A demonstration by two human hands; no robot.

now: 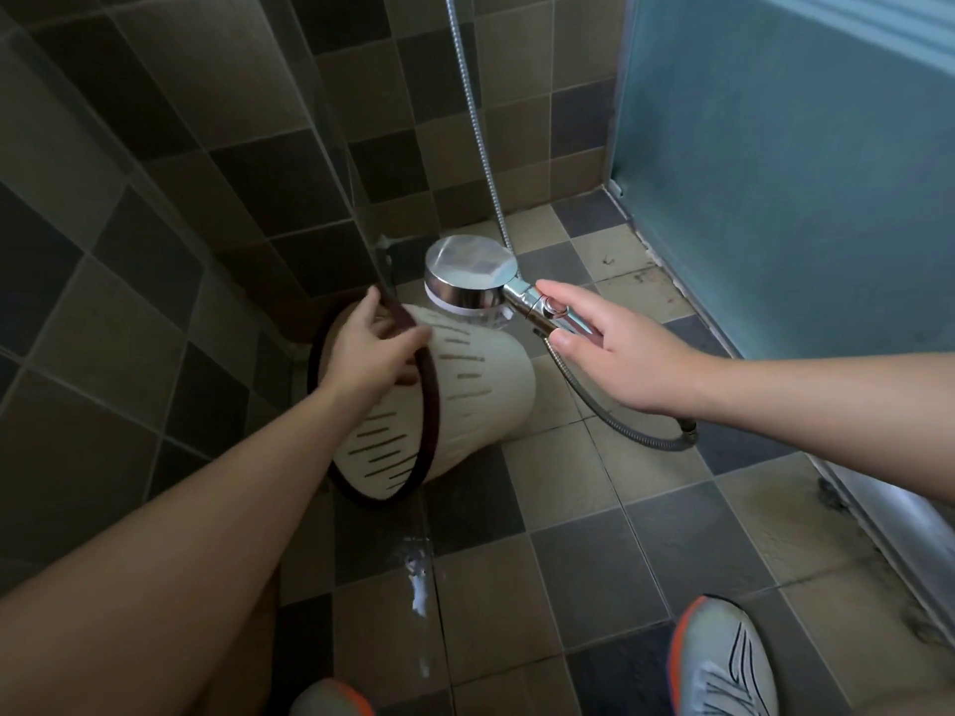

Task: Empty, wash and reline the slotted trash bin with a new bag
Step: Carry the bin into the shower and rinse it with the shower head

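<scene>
- While the slotted bin (455, 385) lies tipped on its side at frame centre, its mouth faces lower left and its closed base points right, toward the shower head.
- Bin is cream w/ rows of short dark slots; a dark brown ring (421, 400) runs round the rim.
- Left hand (369, 354) comes in from lower left; its fingers (408, 337) curl over the top of the rim ring, thumb on the near side, so they're closed on the bin's edge.
- Bin's lower side sits on the tiled floor (594, 560), close to the wall corner at centre left.
- Right hand (610, 354) reaches in from the right edge; fingers narrow, wrapped loosely round the handle of the chrome shower head (467, 273), index stretched along the top, thumb under.
- Shower head's round face sits just above and beside the bin's base; can't tell if they touch.
- Metal hose (615, 416) loops from the handle down to the floor at centre right, then a stretch of hose runs up the wall at top centre.
- No spray visible; a thin wet streak (418, 586) w/ white specks runs down the floor below the bin.
- Frosted blue-green panel (801, 173) fills upper right.
- Two grey shoes w/ orange trim at the bottom edge: one (723, 664) lower right, the other barely showing at bottom centre.
</scene>
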